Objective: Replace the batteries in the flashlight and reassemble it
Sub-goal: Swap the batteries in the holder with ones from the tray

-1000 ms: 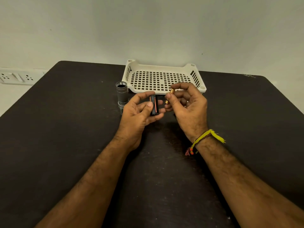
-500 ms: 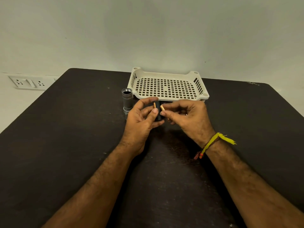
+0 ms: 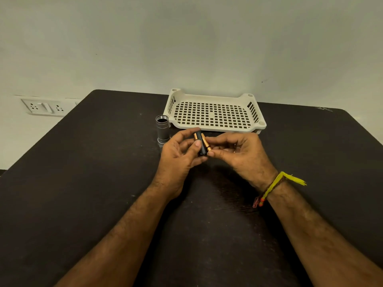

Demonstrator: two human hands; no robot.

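Observation:
My left hand [image 3: 178, 156] grips a black battery holder [image 3: 200, 146] with a copper-topped battery seated on its left side. My right hand [image 3: 238, 154] pinches another copper and black battery [image 3: 205, 143] and presses it against the right side of the holder. The grey flashlight body [image 3: 162, 129] stands upright on the dark table, its threaded open end up, just left of my left hand. The flashlight's other parts are not in view.
A cream perforated plastic tray [image 3: 213, 125] sits on the dark table [image 3: 83, 183] behind my hands, against the wall. A wall socket plate [image 3: 44, 107] is at the far left beyond the table edge. A yellow thread band circles my right wrist.
My right hand has brought the battery from above the holder down against its right side. The view has tilted, so everything sits lower in the frame.

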